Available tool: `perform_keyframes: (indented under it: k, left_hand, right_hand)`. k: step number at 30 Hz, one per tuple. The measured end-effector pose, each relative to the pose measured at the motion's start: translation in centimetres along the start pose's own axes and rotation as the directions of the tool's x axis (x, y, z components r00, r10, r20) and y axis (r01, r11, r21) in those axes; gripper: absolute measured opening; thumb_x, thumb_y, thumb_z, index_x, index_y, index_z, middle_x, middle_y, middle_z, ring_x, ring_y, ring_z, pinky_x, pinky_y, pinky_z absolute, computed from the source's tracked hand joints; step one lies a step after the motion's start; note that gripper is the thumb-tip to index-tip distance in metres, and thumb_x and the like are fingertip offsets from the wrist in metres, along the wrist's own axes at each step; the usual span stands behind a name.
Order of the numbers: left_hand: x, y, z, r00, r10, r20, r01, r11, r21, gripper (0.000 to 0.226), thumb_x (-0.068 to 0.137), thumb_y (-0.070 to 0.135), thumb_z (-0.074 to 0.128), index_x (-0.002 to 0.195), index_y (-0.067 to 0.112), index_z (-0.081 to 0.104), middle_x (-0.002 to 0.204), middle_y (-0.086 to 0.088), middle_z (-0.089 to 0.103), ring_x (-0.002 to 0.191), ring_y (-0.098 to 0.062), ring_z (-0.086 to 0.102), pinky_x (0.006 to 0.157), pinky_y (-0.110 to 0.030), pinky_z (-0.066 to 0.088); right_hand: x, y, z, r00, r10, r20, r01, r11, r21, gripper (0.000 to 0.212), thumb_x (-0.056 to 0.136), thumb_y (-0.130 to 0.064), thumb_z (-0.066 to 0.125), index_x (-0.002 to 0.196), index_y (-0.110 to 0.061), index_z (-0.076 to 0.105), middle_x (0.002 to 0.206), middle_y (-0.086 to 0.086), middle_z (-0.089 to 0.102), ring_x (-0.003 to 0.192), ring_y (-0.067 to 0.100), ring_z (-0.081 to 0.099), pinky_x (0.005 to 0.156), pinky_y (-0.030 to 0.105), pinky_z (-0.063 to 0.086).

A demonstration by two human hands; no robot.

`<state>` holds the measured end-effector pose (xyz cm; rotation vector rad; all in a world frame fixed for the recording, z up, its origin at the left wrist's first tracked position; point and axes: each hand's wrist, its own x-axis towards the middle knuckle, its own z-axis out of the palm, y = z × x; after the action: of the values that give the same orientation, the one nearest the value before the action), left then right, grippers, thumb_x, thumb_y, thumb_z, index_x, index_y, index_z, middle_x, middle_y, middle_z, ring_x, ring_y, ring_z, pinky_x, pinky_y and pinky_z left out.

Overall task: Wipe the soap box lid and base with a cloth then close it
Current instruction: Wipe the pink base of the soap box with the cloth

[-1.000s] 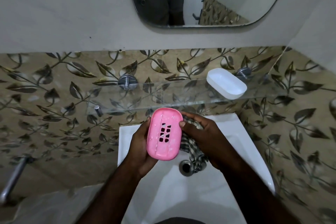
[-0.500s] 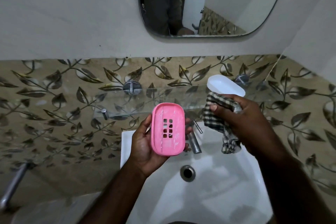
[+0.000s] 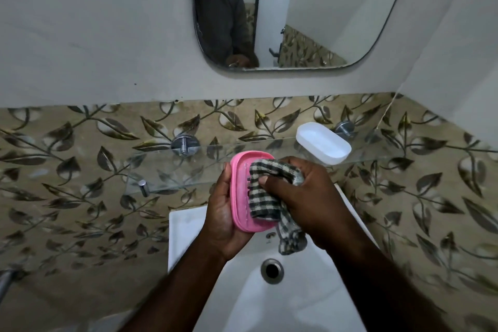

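Observation:
My left hand (image 3: 222,213) grips the pink soap box base (image 3: 239,191) from the left and holds it upright above the sink, inner face toward me. My right hand (image 3: 304,197) clutches a black-and-white checked cloth (image 3: 265,197) and presses it onto the base's inner face, covering its drain slots. A tail of the cloth hangs below the base. The white lid (image 3: 323,147) lies open side up on the glass shelf (image 3: 175,170), up and right of both hands.
A white sink (image 3: 296,291) with a round drain (image 3: 272,271) lies below the hands; the tap is hidden behind them. Leaf-patterned tiles cover the wall. A mirror (image 3: 310,8) hangs above, reflecting a person's torso. A metal pipe (image 3: 5,281) pokes out at far left.
My right hand has come back from near the white lid, down and left with the cloth, and now presses it on the pink base. The left hand kept holding the base.

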<state>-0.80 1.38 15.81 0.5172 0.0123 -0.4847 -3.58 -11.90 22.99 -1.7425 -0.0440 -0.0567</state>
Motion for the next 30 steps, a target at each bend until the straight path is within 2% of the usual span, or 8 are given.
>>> perform_keyframes:
  k: [5,9,13,17,19,22,26,30]
  left_hand:
    - [0.9,-0.1,0.7,0.997,0.072,-0.016,-0.072,0.997,0.038,0.056,0.097,0.045,0.034,0.102,0.008,0.076,0.110,-0.017,0.071,0.100,-0.026,0.070,0.080,-0.037,0.059]
    - [1.3,1.0,-0.2,0.993,0.110,-0.041,-0.106,0.990,0.089,0.065,0.087,0.055,0.045,0.108,0.000,0.071,0.110,-0.023,0.069,0.099,-0.030,0.069,0.084,-0.037,0.058]
    - [0.9,1.2,-0.4,0.988,0.130,-0.087,-0.116,0.981,0.154,0.054,0.085,0.049,0.045,0.105,0.007,0.074,0.108,-0.019,0.071,0.098,-0.028,0.070,0.082,-0.038,0.058]
    - [1.2,1.4,-0.5,0.982,0.161,-0.098,-0.144,0.976,0.160,0.050,0.089,0.044,0.045,0.107,0.006,0.072,0.110,-0.018,0.071,0.101,-0.026,0.069,0.081,-0.035,0.058]
    - [1.5,2.3,-0.7,0.980,0.169,-0.103,-0.147,0.970,0.192,0.058,0.086,0.052,0.051,0.107,0.001,0.071,0.104,-0.020,0.071,0.094,-0.028,0.070,0.080,-0.036,0.059]
    - [1.8,2.9,-0.5,0.979,0.177,-0.098,-0.154,0.966,0.206,0.068,0.083,0.056,0.054,0.115,-0.003,0.065,0.106,-0.023,0.067,0.095,-0.031,0.068,0.085,-0.040,0.056]
    - [1.9,1.7,0.7,0.977,0.207,-0.060,-0.192,0.963,0.190,0.046,0.085,0.040,0.044,0.090,0.010,0.078,0.095,-0.013,0.075,0.087,-0.022,0.073,0.071,-0.032,0.060]
    - [1.9,2.2,0.9,0.975,0.218,-0.030,-0.210,0.962,0.172,0.048,0.082,0.045,0.048,0.089,0.008,0.078,0.092,-0.013,0.075,0.085,-0.023,0.073,0.071,-0.032,0.059]
  right_hand:
    - [1.6,-0.4,2.1,0.997,-0.059,-0.049,0.057,0.997,-0.045,0.015,0.085,-0.013,0.070,0.099,-0.018,0.075,0.086,-0.001,0.077,0.080,0.013,0.074,0.079,0.043,0.061]
    - [0.7,0.7,3.4,0.994,-0.079,0.076,0.091,0.981,-0.169,0.005,0.085,-0.014,0.068,0.085,-0.011,0.073,0.075,0.006,0.074,0.070,0.020,0.072,0.071,0.045,0.060]
    - [2.5,0.2,3.2,0.995,0.020,0.097,-0.015,0.998,-0.057,0.003,0.086,-0.017,0.072,0.086,-0.015,0.073,0.078,0.006,0.076,0.073,0.021,0.074,0.074,0.045,0.061]
    - [3.4,-0.3,4.0,0.997,-0.078,0.029,0.080,0.995,-0.053,0.005,0.086,-0.018,0.070,0.086,-0.014,0.074,0.077,0.004,0.076,0.072,0.019,0.074,0.072,0.044,0.061]
    - [2.6,0.6,4.4,0.992,-0.060,0.108,0.076,0.984,-0.158,0.013,0.085,-0.020,0.068,0.080,-0.008,0.069,0.070,0.010,0.071,0.064,0.028,0.071,0.065,0.050,0.059]
    - [2.7,0.8,4.0,0.976,0.045,0.213,-0.019,0.992,-0.125,0.013,0.084,-0.018,0.067,0.077,-0.007,0.068,0.067,0.011,0.069,0.058,0.028,0.068,0.062,0.051,0.060]
    - [4.2,-1.5,2.8,0.998,-0.015,0.058,0.018,0.999,-0.046,0.009,0.086,-0.022,0.070,0.091,-0.015,0.073,0.081,0.005,0.076,0.074,0.020,0.075,0.075,0.047,0.061]
    - [3.0,-1.6,3.7,0.996,-0.066,0.060,0.072,0.991,-0.116,0.015,0.087,-0.019,0.068,0.080,-0.006,0.069,0.073,0.014,0.072,0.068,0.029,0.071,0.065,0.051,0.058]
